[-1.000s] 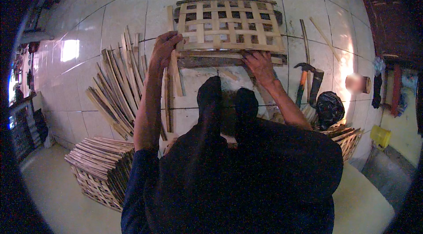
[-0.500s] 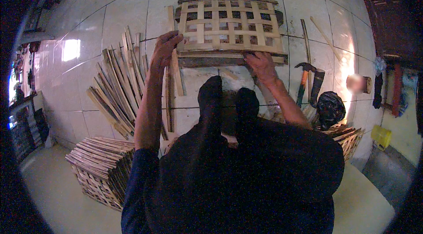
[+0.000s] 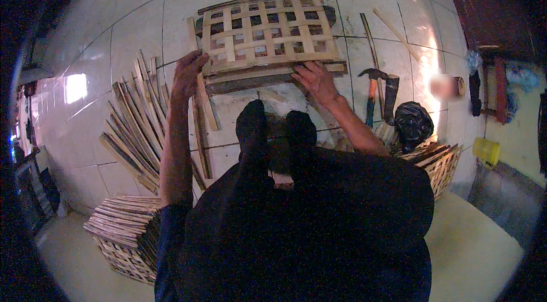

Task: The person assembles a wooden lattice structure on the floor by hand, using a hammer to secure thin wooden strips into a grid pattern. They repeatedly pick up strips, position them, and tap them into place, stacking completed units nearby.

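A lattice panel of woven pale bamboo strips (image 3: pixel 231 35) lies across a dark board (image 3: pixel 245 83) on the floor in front of me. Darker slats run along its far and near edges. My left hand (image 3: pixel 187 73) is closed at the panel's near left corner, thumb and fingertips pinching the edge. On the near edge, right of the middle, my right hand (image 3: pixel 318 82) has its fingers curled over the edge slat. Whether that slat is loose or fixed I cannot tell. My feet in dark covering point toward the board.
Loose bamboo strips (image 3: pixel 139 122) fan out on the left, behind a stack of woven panels (image 3: pixel 122 219). To the right lie a claw hammer (image 3: pixel 371 91), a curved dark tool (image 3: pixel 391 100), a black plastic bag (image 3: pixel 413 125) and more woven panels (image 3: pixel 447 171). A yellow container (image 3: pixel 486 151) stands farther right.
The whole scene has shifted left and tilted slightly as my head turned. Both hands keep their places on the panel, the right fingers having shifted slightly along its near edge.
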### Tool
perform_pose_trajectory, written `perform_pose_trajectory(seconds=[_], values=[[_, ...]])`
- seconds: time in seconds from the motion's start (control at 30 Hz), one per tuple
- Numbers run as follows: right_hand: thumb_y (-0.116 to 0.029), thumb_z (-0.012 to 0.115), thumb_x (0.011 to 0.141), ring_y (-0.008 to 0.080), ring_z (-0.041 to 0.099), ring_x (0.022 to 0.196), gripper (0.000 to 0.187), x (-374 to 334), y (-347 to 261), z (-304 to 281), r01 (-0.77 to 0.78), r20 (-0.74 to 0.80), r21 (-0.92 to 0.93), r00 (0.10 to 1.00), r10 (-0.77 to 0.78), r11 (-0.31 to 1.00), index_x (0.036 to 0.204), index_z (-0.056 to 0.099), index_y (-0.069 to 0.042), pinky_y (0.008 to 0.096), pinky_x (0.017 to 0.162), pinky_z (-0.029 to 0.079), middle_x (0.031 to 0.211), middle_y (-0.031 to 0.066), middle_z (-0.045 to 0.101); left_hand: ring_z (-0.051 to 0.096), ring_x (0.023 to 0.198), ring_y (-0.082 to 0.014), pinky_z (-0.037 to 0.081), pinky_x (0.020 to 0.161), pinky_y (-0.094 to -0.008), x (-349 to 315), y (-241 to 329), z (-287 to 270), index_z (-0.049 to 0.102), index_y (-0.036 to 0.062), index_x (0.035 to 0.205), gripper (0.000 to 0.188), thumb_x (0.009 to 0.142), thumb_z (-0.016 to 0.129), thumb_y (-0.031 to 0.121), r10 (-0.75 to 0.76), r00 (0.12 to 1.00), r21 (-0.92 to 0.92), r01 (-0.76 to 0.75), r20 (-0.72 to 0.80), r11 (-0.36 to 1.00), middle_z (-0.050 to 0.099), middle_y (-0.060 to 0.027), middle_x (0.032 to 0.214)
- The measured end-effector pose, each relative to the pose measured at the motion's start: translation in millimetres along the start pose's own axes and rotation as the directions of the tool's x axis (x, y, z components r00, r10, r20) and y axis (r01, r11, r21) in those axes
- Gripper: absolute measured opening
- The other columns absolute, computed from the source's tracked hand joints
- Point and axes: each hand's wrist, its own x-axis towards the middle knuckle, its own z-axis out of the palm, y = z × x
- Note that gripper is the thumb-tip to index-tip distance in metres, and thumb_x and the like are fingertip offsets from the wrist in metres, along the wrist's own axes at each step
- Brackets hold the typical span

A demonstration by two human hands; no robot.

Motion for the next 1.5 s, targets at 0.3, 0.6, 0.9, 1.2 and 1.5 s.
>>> perform_pose_trajectory(seconds=[0.3,0.6,0.9,1.2,1.5], values=[[-0.022,0.055,0.094,0.0317,0.060,0.095,0.028,17.7,-8.8,-62.7,-0.608,-0.368,0.086,0.717,0.592,0.789,0.109,0.063,-0.001,0.0387,0.083,0.047,0.101,0.0178,0.064,0.056,0.108,-0.0207,0.044,0.094,-0.0319,8.2,-19.3,-10.0,0.051,-0.0103,0.126,0.054,0.086,0.067,0.021,0.000,1.000,0.112,-0.002,0.012,0.994,0.060,-0.0184,0.120],[-0.028,0.066,0.087,0.0147,0.059,0.081,0.037,4.2,51.8,-50.6,-0.720,0.091,0.414,0.642,0.761,0.557,0.108,0.064,0.003,0.0294,0.073,0.048,0.090,0.0097,0.067,0.058,0.104,-0.0210,0.045,0.091,-0.0324,2.6,-22.7,-3.0,0.048,-0.0090,0.129,0.056,0.086,0.068,0.020,-0.022,1.000,-0.017,0.022,-0.011,1.000,0.062,-0.0146,0.116],[-0.024,0.070,0.084,0.0118,0.058,0.081,0.031,-2.0,72.3,-55.0,-0.754,0.259,0.484,0.608,0.751,0.444,0.102,0.067,0.001,0.0268,0.074,0.046,0.088,0.0059,0.067,0.057,0.105,-0.0213,0.042,0.093,-0.0332,2.6,-37.7,7.8,0.048,-0.0089,0.130,0.062,0.084,0.070,0.026,-0.026,0.998,-0.050,0.023,-0.060,0.999,0.062,-0.0144,0.114],[-0.026,0.071,0.083,0.0113,0.058,0.081,0.032,-0.6,72.0,-58.3,-0.782,0.281,0.424,0.593,0.755,0.457,0.103,0.068,0.000,0.0267,0.075,0.046,0.088,0.0060,0.069,0.057,0.104,-0.0199,0.042,0.094,-0.0320,9.6,-49.2,-0.1,0.049,-0.0073,0.129,0.059,0.085,0.069,0.025,-0.053,0.997,0.038,0.056,-0.059,0.998,0.063,-0.0140,0.114],[-0.030,0.067,0.086,0.0124,0.059,0.085,0.036,-15.4,87.4,-51.5,-0.703,0.264,0.521,0.672,0.692,0.484,0.106,0.067,0.001,0.0263,0.078,0.046,0.093,0.0051,0.068,0.061,0.087,-0.0178,0.048,0.077,-0.0312,10.7,-60.9,-6.1,0.059,-0.0029,0.118,0.042,0.084,0.068,0.020,0.040,0.999,-0.131,-0.039,0.007,0.991,0.065,-0.0079,0.098]])
